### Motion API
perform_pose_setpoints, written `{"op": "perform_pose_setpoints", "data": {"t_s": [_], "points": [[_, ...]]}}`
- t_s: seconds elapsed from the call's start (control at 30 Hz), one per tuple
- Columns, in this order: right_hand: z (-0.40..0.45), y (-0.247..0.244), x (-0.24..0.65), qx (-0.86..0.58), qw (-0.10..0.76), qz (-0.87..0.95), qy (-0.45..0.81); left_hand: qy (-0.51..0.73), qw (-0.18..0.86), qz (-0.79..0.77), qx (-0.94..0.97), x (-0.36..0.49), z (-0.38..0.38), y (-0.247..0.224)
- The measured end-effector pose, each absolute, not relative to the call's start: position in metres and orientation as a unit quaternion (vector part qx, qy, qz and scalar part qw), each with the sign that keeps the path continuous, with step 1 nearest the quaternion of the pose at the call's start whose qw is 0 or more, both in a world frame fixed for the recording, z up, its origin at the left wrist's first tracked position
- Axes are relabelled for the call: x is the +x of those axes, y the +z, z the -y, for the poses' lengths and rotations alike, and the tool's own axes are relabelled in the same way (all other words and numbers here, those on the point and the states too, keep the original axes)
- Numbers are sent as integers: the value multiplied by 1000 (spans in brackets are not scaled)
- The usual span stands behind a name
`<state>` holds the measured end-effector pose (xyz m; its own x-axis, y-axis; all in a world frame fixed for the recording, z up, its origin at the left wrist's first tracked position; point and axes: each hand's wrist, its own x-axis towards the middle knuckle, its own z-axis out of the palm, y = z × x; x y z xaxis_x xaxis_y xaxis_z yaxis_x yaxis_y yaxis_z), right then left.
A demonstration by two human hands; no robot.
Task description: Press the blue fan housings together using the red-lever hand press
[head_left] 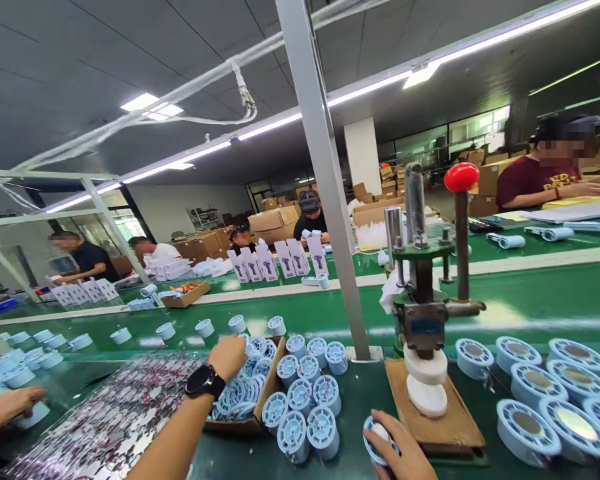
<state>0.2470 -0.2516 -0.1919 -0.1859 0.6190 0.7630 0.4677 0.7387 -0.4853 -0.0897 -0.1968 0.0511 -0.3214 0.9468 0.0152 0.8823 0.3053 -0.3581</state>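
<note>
My left hand (229, 358), with a black watch (205, 381) on its wrist, reaches over a cardboard box (275, 383) full of light-blue plastic rings (240, 393). Its fingers point away from me and are hidden, so what they touch cannot be made out. At the front, my right hand (403, 448) grips a light-blue round motor housing (371, 448); something white lies on top, under the fingers. Similar housings (294, 432) stand grouped between my hands. Beyond my right hand is a hand press (425, 327) with a red-knobbed lever and white round pads.
Round housings with metal discs (527, 427) stand at right. A pile of small metal parts with wires (130, 393) lies at left, beside a co-worker's hand (17, 407). A green conveyor (300, 300) carries more housings; a metal post (325, 167) rises behind. Several people work beyond.
</note>
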Motion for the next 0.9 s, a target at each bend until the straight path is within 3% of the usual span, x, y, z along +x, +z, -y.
{"op": "perform_pose_setpoints", "data": {"t_s": [0.2, 0.43, 0.67, 0.9], "points": [[255, -142, 275, -337, 439, 769, 319, 172, 122, 751, -626, -87, 177, 51], [246, -130, 295, -319, 437, 773, 330, 20, 137, 650, -747, -22, 200, 51], [268, -129, 308, -334, 461, 758, 319, -114, -69, 568, -812, 92, 296, -32], [290, -135, 319, -362, 492, 717, 336, -206, -28, 612, -763, 118, 320, -117]]}}
